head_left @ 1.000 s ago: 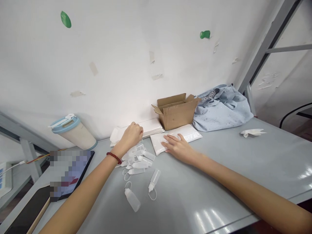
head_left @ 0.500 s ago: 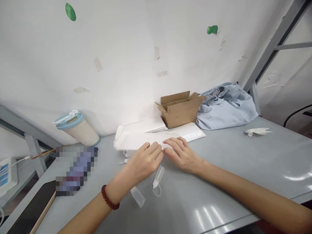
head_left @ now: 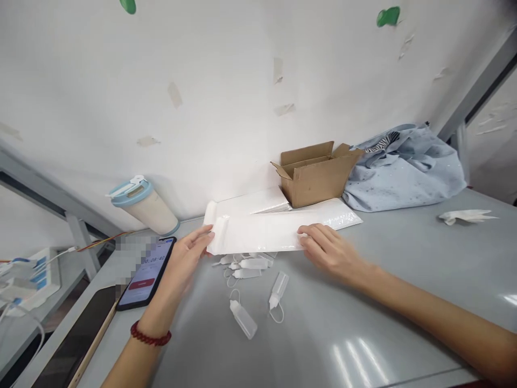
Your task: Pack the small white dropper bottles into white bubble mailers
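Observation:
My left hand, with a dark red beaded bracelet, pinches the left end of a long white padded envelope. My right hand grips the near edge of the same envelope, its fingers bent over the top and its thumb hidden. Beneath and in front of the envelope lie several small clear squeeze bottles, partly covered by it. Two more, one bottle and another bottle, rest nearer me with their caps on looped straps.
Behind the envelope are a stack of white envelopes, an open cardboard box and a light blue cloth bag. Leftward stand a tumbler, a lit phone and a dark phone. Crumpled tissue lies right.
My left hand has moved left to the envelope's end, uncovering the bottles. My right hand has slid right along its near edge. The view has shifted, and the phone screen now shows.

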A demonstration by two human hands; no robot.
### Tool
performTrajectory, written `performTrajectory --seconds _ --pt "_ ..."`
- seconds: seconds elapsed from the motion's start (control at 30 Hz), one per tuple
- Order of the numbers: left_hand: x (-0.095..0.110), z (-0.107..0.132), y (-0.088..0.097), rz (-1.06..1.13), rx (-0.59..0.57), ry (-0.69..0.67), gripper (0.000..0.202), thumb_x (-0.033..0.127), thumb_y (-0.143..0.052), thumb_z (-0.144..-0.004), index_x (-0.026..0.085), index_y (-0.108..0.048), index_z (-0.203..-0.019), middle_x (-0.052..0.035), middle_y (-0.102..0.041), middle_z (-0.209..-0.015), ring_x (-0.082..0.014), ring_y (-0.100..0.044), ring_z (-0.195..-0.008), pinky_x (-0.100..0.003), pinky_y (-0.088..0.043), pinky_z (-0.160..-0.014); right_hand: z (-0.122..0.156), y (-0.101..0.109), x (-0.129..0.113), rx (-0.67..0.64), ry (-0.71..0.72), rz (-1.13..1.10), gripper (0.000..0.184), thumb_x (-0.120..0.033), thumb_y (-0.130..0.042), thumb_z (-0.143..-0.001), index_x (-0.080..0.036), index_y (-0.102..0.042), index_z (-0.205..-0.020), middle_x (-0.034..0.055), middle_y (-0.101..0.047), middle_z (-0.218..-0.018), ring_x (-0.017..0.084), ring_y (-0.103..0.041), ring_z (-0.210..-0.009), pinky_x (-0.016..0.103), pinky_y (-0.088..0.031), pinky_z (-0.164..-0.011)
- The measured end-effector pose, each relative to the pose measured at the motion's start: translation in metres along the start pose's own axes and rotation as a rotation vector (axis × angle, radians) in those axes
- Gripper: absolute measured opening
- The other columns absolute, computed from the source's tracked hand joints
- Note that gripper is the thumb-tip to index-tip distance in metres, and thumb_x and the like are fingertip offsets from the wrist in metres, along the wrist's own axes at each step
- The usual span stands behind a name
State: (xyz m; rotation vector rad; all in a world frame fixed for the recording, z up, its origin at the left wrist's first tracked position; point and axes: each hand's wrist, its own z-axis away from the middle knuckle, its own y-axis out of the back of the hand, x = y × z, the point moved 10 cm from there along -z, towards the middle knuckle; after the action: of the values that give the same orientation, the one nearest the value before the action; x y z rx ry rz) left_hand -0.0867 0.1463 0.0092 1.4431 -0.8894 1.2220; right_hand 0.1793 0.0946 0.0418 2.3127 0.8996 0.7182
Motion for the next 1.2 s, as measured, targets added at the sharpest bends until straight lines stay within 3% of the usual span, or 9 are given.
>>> performTrajectory --seconds 0.1,0.2,0.33,0.47,0.57,0.67,0.97,1.2 --pt "-0.001 0.013 -0.024 0.199 -0.105 0.059 0.050 0.037 -0.078 -0.066 0.010 -0.067 -0.106 -0.0091 -0.074 -0.091 -0.0187 -0.064 -0.075 -0.025 -0.049 -0.064 -0.001 0.003 -0.002 -0.018 0.005 -0.012 0.015 -0.003 -0.043 -0.084 -0.017 -0.049 -0.086 0.0149 -0.062 -0.097 0.025 -0.055 -0.090 0.035 -0.042 -0.070" --pt "-0.001 0.031 -0.047 0.281 -0.192 0.083 0.045 0.031 -0.077 -0.069 0.013 -0.067 -0.109 -0.0084 -0.074 -0.095 -0.0200 -0.067 -0.081 -0.028 -0.051 -0.074 -0.003 0.007 -0.007 -0.053 -0.005 -0.042 0.008 -0.016 -0.052 -0.084 -0.016 -0.049 -0.092 0.0192 -0.059 -0.112 0.032 -0.053 -0.104 0.046 -0.041 -0.081" --pt "-0.005 0.058 -0.086 0.256 -0.435 0.123 0.036 0.031 -0.071 -0.078 0.019 -0.066 -0.112 -0.0059 -0.074 -0.092 -0.0184 -0.067 -0.076 -0.029 -0.052 -0.072 -0.003 0.005 -0.019 -0.189 -0.002 -0.113 0.040 -0.036 -0.059 -0.080 -0.014 -0.047 -0.110 0.0284 -0.039 -0.137 0.042 -0.036 -0.125 0.061 -0.029 -0.095" --pt "-0.002 0.079 -0.112 0.114 -0.604 0.068 0.026 0.039 -0.058 -0.088 0.017 -0.069 -0.094 -0.0025 -0.069 -0.079 -0.0140 -0.061 -0.069 -0.023 -0.047 -0.064 0.001 -0.004 -0.026 -0.324 -0.028 -0.227 0.056 -0.042 -0.064 -0.071 -0.012 -0.043 -0.114 0.0302 -0.029 -0.141 0.043 -0.027 -0.130 0.063 -0.023 -0.098" --pt "-0.001 0.085 -0.118 0.006 -0.616 0.029 0.038 0.044 -0.049 -0.092 0.015 -0.064 -0.072 -0.0002 -0.061 -0.065 -0.0108 -0.054 -0.060 -0.020 -0.041 -0.057 0.002 -0.006 -0.024 -0.366 -0.078 -0.306 0.057 -0.041 -0.062 -0.069 -0.012 -0.043 -0.113 0.0272 -0.036 -0.135 0.041 -0.032 -0.126 0.063 -0.021 -0.099" --pt "-0.004 0.089 -0.121 -0.045 -0.651 0.046 0.045 0.048 -0.044 -0.092 0.015 -0.056 -0.064 0.0008 -0.056 -0.056 -0.0099 -0.050 -0.051 -0.021 -0.039 -0.052 0.002 -0.004 -0.024 -0.373 -0.095 -0.347 0.057 -0.039 -0.062 -0.067 -0.013 -0.042 -0.113 0.0244 -0.039 -0.130 0.040 -0.034 -0.123 0.064 -0.020 -0.099" --pt "-0.011 0.087 -0.113 -0.160 -0.559 0.093 0.046 0.053 -0.046 -0.087 0.018 -0.048 -0.058 0.0049 -0.046 -0.044 -0.0070 -0.042 -0.035 -0.018 -0.028 -0.039 0.000 0.004 -0.026 -0.301 -0.099 -0.365 0.053 -0.028 -0.061 -0.064 -0.013 -0.042 -0.111 0.0212 -0.040 -0.119 0.038 -0.038 -0.117 0.063 -0.026 -0.096" --pt "-0.014 0.090 -0.114 -0.194 -0.559 0.114 0.046 0.055 -0.045 -0.087 0.019 -0.048 -0.058 0.0045 -0.047 -0.042 -0.0079 -0.042 -0.032 -0.019 -0.029 -0.038 0.004 0.000 -0.033 -0.354 -0.070 -0.336 0.051 -0.029 -0.064 -0.063 -0.016 -0.046 -0.108 0.0241 -0.031 -0.135 0.043 -0.033 -0.120 0.064 -0.027 -0.094"
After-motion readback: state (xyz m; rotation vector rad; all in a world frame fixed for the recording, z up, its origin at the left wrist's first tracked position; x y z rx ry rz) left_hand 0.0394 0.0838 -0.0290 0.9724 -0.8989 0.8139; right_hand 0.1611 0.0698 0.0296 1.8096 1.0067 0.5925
